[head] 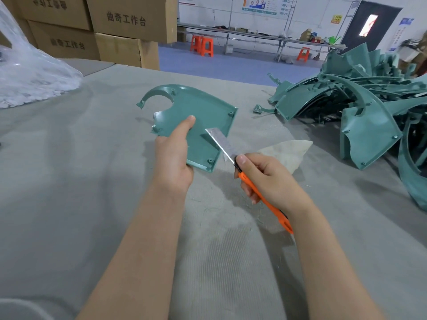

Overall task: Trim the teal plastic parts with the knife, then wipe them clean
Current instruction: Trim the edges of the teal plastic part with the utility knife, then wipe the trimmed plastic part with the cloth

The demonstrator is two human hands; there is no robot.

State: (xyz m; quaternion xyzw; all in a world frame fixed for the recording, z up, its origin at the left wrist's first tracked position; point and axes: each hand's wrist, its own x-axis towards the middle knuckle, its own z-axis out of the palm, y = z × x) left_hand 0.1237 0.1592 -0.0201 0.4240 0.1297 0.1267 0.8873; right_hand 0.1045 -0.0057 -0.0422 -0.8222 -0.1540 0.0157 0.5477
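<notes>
My left hand [173,155] grips a flat teal plastic part [201,112] with a curved hook at its far left, thumb lying on its inner face, held above the grey table. My right hand [268,176] holds an orange utility knife [261,195] with its blade [220,143] extended. The blade lies over the part's right side, near its edge. A pale wiping cloth [288,153] lies on the table just behind my right hand.
A big heap of teal plastic parts [360,105] fills the right side of the grey felt-covered table [92,181]. A clear plastic bag [30,75] sits at far left. Stacked cardboard boxes [111,33] stand behind the table. Thin shavings lie near my hands.
</notes>
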